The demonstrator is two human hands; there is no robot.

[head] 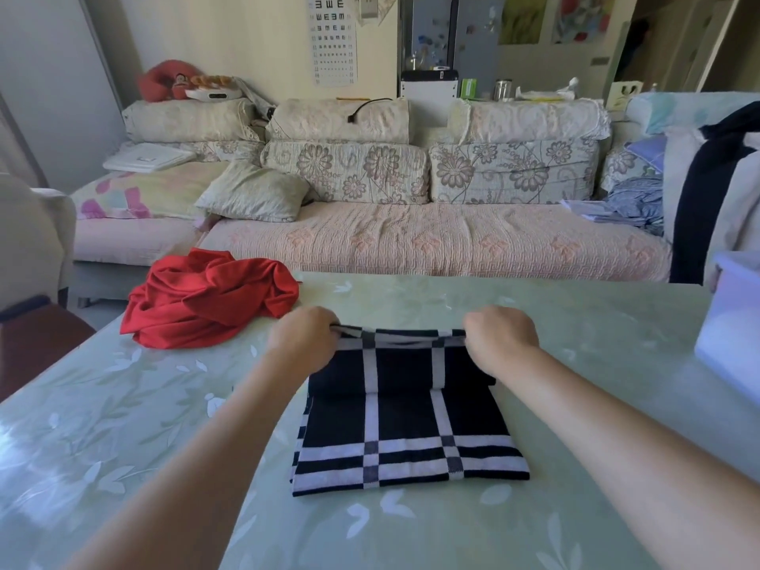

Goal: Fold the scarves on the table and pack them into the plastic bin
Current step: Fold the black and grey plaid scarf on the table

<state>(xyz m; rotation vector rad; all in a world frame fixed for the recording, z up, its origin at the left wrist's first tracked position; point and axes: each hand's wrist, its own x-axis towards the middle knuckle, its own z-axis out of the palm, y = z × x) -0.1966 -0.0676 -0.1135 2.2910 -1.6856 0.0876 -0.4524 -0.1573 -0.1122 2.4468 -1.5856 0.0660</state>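
- The black-and-white checked scarf (407,438) lies near the middle of the table (123,425). Its near end lies flat and squared toward the person, and its far part is doubled back over itself in a raised fold.
- The left hand (304,339) pinches the far left corner of that upper layer — fingers curled tight round the cloth edge, knuckles up.
- The right hand (499,339) grips the far right corner the same way, fingers closed on the fabric. The edge is stretched between the two hands, lifted a little off the layer beneath.
- A red scarf (209,300) sits crumpled in a heap at the table's far left edge, just beyond the left hand and apart from the checked one.
- The plastic bin (732,322) — pale and translucent — stands at the table's right side, well apart from the checked scarf and partly cut off by the frame. Its contents cannot be seen.
- The table has a glossy pale-green cover with a white leaf print.
- Behind it runs a sofa (432,236) with floral back cushions and a loose cushion (255,191) on its left part. An eye chart (332,39) hangs on the wall above.
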